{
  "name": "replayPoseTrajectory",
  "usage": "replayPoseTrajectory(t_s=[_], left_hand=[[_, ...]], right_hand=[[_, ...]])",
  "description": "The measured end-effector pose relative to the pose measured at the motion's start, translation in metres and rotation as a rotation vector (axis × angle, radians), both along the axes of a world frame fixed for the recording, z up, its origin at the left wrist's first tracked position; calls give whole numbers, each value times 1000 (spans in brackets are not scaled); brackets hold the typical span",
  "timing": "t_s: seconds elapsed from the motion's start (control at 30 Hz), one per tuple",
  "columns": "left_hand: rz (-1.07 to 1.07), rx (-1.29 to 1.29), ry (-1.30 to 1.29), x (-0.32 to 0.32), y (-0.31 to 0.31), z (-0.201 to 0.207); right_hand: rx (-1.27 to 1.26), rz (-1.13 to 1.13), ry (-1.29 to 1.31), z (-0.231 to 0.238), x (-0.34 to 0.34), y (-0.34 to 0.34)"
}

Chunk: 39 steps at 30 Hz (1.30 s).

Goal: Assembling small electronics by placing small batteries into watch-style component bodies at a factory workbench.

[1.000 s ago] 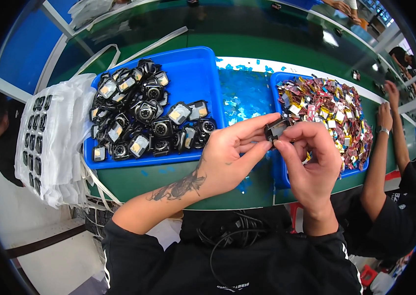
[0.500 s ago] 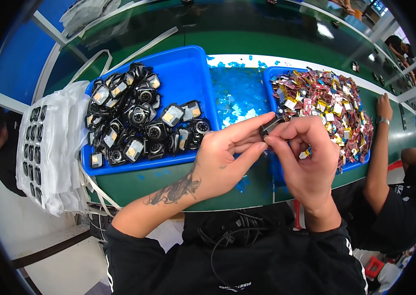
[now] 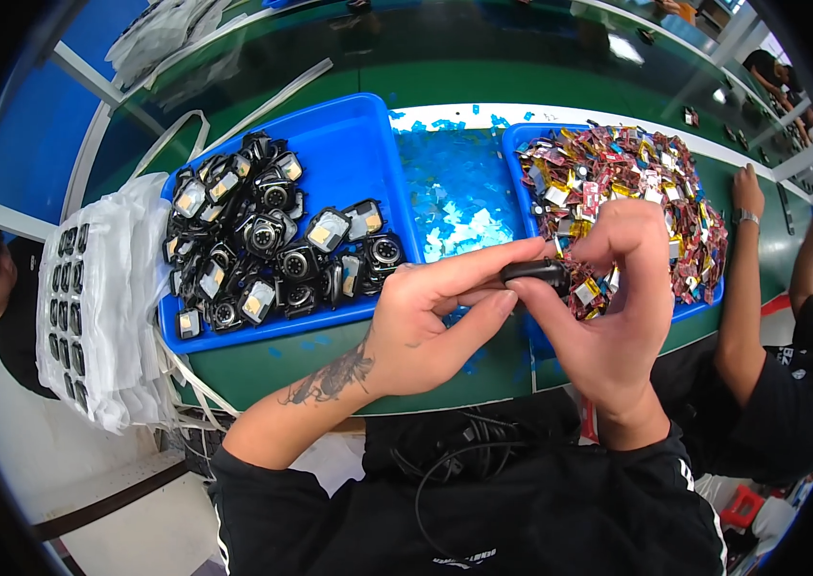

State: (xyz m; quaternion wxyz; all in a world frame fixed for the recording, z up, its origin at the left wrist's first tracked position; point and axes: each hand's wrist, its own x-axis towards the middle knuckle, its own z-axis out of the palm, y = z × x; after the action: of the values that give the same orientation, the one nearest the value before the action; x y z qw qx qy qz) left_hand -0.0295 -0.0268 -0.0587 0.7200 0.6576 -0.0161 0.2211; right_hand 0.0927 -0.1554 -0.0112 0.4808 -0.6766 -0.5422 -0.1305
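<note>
Between my two hands is a small black watch case, seen edge-on, so its faces are hidden. My left hand pinches its near-left end between thumb and fingers. My right hand curls round its other end, thumb against the lower side and index finger bent above. Left of my hands, a blue tray holds a heap of black watch cases, some showing round sensor backs, others pale and gold insides. Beyond my right hand, a second blue tray is piled with small red, yellow and white circuit pieces.
Blue film scraps litter the green table between the trays. White sheet trays with black parts are stacked at the left edge. A co-worker's forearm reaches in on the right; another person is at far left.
The watch case has turned to lie more level between my hands. My right index finger has lifted and arched higher. At far right, another raised hand has come into view.
</note>
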Motion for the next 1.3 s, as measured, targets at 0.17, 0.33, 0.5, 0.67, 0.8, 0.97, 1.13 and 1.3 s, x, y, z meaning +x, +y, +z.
replayPoseTrajectory(t_s=[0.17,0.33,0.5,0.67,0.8,0.97,1.13,1.3], left_hand=[[5,13,8,-2,-1,-2],[-13,-301,124,3,-4,3],[-15,-317,116,1,-4,3],[-32,-297,153,1,-1,1],[-20,-179,158,0,0,4],[-40,-8,230,1,4,1],[-54,-110,233,3,4,1],[-70,-66,184,3,1,-1]], right_hand=[[-60,108,442,-12,6,1],[37,29,0,-15,9,4],[-70,37,85,-16,5,2],[-152,138,182,-12,9,3],[-176,151,228,-9,9,-1],[-218,118,-15,0,11,0],[-191,99,-53,-7,15,4],[-178,157,369,-11,15,0]])
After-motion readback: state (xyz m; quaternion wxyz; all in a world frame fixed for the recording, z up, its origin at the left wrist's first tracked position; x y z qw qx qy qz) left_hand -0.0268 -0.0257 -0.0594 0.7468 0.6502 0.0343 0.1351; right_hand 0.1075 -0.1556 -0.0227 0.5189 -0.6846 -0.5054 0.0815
